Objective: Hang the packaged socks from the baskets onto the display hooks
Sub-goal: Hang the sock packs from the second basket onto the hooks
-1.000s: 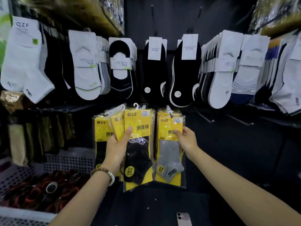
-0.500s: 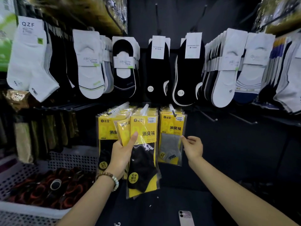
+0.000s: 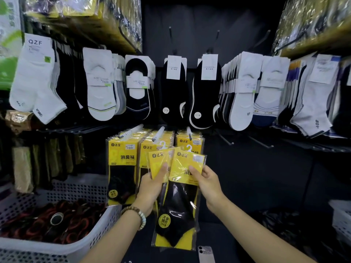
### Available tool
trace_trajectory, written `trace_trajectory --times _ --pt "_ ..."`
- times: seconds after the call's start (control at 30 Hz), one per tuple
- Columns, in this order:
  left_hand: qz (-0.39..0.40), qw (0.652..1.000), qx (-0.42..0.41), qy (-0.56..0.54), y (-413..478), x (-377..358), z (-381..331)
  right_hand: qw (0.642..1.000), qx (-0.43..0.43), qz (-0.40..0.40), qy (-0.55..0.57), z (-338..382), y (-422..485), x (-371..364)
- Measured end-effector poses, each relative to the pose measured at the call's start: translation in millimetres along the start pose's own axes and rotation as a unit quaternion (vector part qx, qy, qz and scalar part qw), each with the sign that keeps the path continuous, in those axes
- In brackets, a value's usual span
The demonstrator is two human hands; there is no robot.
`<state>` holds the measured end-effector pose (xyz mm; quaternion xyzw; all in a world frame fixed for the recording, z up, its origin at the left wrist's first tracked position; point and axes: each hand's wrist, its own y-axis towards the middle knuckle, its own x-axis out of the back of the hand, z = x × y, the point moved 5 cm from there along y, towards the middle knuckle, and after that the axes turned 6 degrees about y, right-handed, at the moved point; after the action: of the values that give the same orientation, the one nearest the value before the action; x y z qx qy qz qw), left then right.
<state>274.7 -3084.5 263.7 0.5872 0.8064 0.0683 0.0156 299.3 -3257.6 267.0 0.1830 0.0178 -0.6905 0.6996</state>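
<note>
My left hand (image 3: 152,188) grips a small stack of yellow sock packs (image 3: 158,162) by their upper part, thumb on the front. My right hand (image 3: 207,184) pinches the front pack with a black sock (image 3: 180,202), tilted to the right, its white plastic hanger (image 3: 188,148) pointing up. Behind them three display hooks carry the same yellow packs: the left hook (image 3: 131,130), the middle hook (image 3: 158,134) and the right hook (image 3: 189,133). The right hook's packs (image 3: 188,142) are mostly hidden by the pack I hold.
A white perforated basket (image 3: 79,188) with dark red and black packed goods sits at lower left. Rows of white and black socks (image 3: 174,88) hang above. Empty hooks (image 3: 226,138) stick out to the right. A phone (image 3: 206,253) lies below; another white basket (image 3: 341,217) sits at far right.
My right hand let go of the grey-sock pack, which stayed on the right hook, moved left and took the front black-sock pack from the stack in my left hand.
</note>
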Motion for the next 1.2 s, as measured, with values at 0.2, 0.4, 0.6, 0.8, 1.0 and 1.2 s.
trace_trajectory --times 0.2,0.4,0.6,0.8,1.0,1.2 --pt "-0.014 0.996 -0.063 0.055 14.9 20.6 -6.4 0.990 0.021 -0.091 -0.109 5.0 15.4 44.0" --pt "-0.054 0.989 -0.104 0.085 28.3 31.7 -21.2 0.987 0.069 -0.091 -0.114 25.4 46.5 49.0" --pt "-0.057 0.990 -0.113 0.064 41.9 29.1 -17.8 0.982 0.104 -0.030 -0.158 23.1 82.6 21.3" --pt "-0.035 0.992 -0.106 0.062 51.2 25.0 -6.2 0.983 0.037 -0.107 -0.146 -4.6 116.1 23.3" --pt "-0.026 0.991 -0.113 0.070 53.7 24.1 0.9 0.959 -0.038 -0.256 -0.114 -24.2 110.0 55.4" --pt "0.014 0.994 -0.086 0.062 48.3 13.9 12.1 0.980 -0.041 -0.156 -0.115 -25.0 80.5 52.4"
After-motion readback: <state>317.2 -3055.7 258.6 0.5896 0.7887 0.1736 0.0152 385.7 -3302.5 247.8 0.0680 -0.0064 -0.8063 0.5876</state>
